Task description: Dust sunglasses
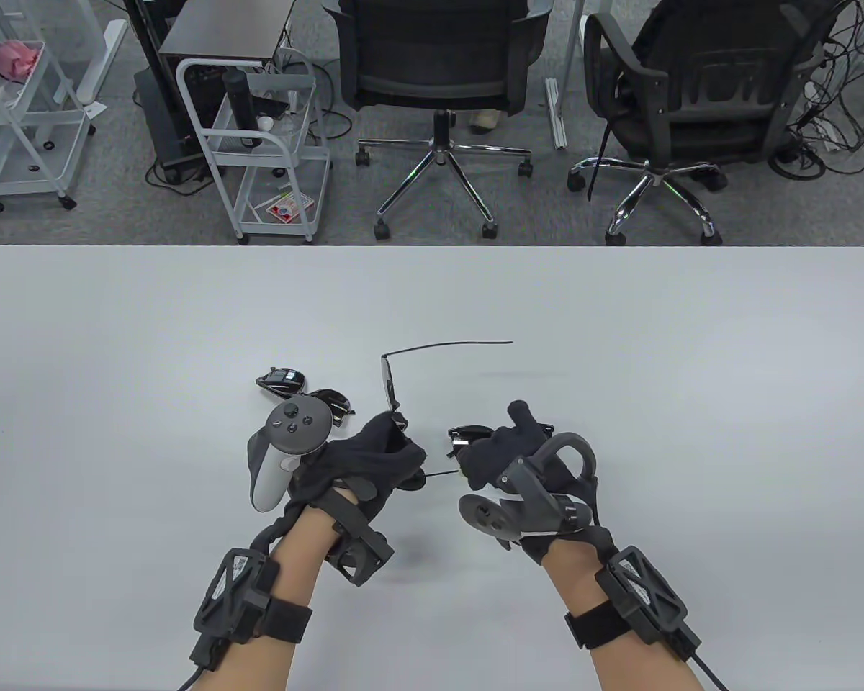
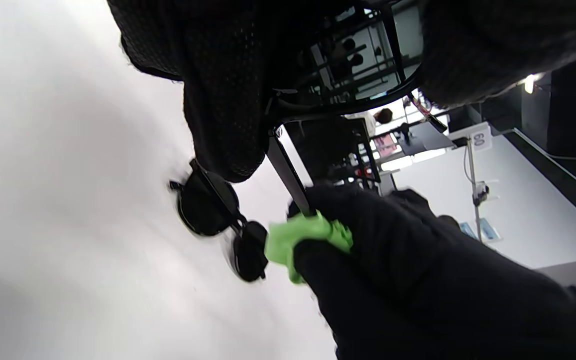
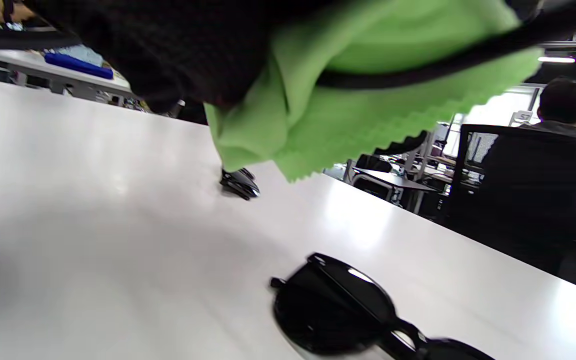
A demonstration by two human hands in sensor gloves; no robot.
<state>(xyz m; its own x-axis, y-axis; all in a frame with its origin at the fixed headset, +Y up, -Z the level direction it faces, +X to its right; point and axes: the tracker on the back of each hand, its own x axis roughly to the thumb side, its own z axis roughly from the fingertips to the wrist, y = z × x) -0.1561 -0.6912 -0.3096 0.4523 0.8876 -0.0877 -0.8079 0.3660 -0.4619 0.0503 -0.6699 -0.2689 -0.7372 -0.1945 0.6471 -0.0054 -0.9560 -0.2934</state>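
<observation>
Table view: left hand [image 1: 374,461] grips thin-framed sunglasses [image 1: 389,381] above the table [image 1: 115,360]; right hand [image 1: 507,450] pinches a green cloth [image 3: 348,100] round one temple. Wiping under way; judged next: lenses, then the folded pairs.

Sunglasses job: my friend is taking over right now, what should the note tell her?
Left hand: holds up the open sunglasses by the frame.
Right hand: pinches a green cloth round one arm of that pair.
On the table: one folded pair left of the hands, another folded pair under the right hand.
Done: can't tell how much is wiped.
Left: finish this pair; perhaps the others.
</observation>
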